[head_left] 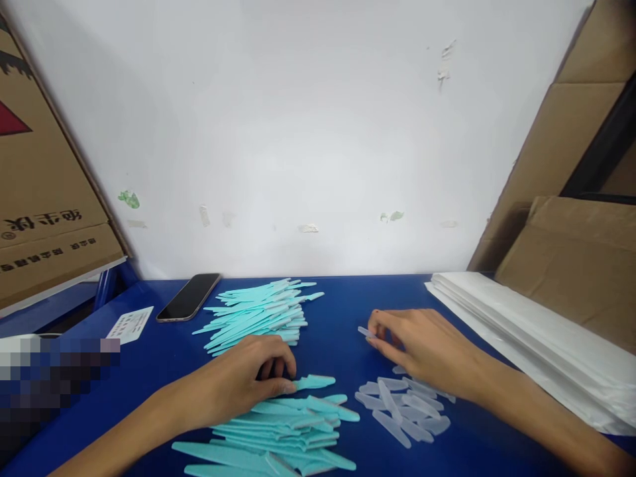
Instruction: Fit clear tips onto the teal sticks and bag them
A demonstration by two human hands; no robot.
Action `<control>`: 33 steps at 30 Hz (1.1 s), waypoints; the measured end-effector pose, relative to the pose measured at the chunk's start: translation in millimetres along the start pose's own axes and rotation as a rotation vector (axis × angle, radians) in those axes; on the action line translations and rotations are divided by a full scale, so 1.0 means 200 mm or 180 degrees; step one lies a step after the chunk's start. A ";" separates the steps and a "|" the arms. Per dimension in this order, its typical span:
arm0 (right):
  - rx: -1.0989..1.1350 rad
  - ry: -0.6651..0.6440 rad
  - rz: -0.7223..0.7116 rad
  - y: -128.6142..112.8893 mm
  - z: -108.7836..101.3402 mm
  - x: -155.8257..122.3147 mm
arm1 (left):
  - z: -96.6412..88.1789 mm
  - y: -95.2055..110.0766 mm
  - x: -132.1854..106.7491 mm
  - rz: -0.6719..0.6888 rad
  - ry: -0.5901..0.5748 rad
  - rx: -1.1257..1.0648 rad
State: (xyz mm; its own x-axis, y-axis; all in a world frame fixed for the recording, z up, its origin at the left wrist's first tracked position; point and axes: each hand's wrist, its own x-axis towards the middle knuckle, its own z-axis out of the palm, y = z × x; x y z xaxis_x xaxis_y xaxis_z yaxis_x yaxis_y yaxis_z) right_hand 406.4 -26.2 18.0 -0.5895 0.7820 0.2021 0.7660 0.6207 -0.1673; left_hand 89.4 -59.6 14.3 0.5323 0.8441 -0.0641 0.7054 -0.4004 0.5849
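Note:
My left hand (248, 377) rests curled on the blue table (338, 318), thumb and fingers pinching the end of one teal plastic knife-shaped piece (314, 382) at the top of a near pile of teal pieces (283, 434). My right hand (422, 351) lies over a small heap of clear plastic sleeves (402, 407) and pinches one clear sleeve (366, 332) at its fingertips. A second, larger stack of teal pieces (258, 311) lies further back, between the two hands and the wall.
A black phone (189, 297) and a white card (130, 324) lie at the back left. A stack of white plastic bags (536, 344) runs along the right edge. Cardboard boxes (571, 252) stand right and left (40, 199); a white wall closes the back.

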 end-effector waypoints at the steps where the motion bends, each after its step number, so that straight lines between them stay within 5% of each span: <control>1: -0.0007 0.0023 -0.0009 0.00 0.00 0.00 | 0.00 0.00 0.00 -0.0020 0.0005 0.0006; 12: -0.0110 0.0259 -0.0445 0.00 0.05 0.00 | 0.04 -0.04 0.02 -0.0191 0.0019 -0.0076; 24: 0.0153 0.0655 -0.0853 -0.05 0.06 0.00 | 0.02 0.03 0.03 0.0025 0.0835 -0.0093; 33: 0.0759 0.1233 -0.0919 -0.04 0.09 0.00 | 0.04 0.02 0.02 0.0179 0.0866 -0.0121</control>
State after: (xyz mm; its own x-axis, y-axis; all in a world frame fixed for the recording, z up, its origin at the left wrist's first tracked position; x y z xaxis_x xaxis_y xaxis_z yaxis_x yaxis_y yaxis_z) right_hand 396.3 -30.3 2.2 -0.5953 0.5276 0.6060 0.4807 0.8382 -0.2576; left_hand 98.2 -59.8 10.0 0.4213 0.8877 0.1857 0.6574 -0.4400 0.6117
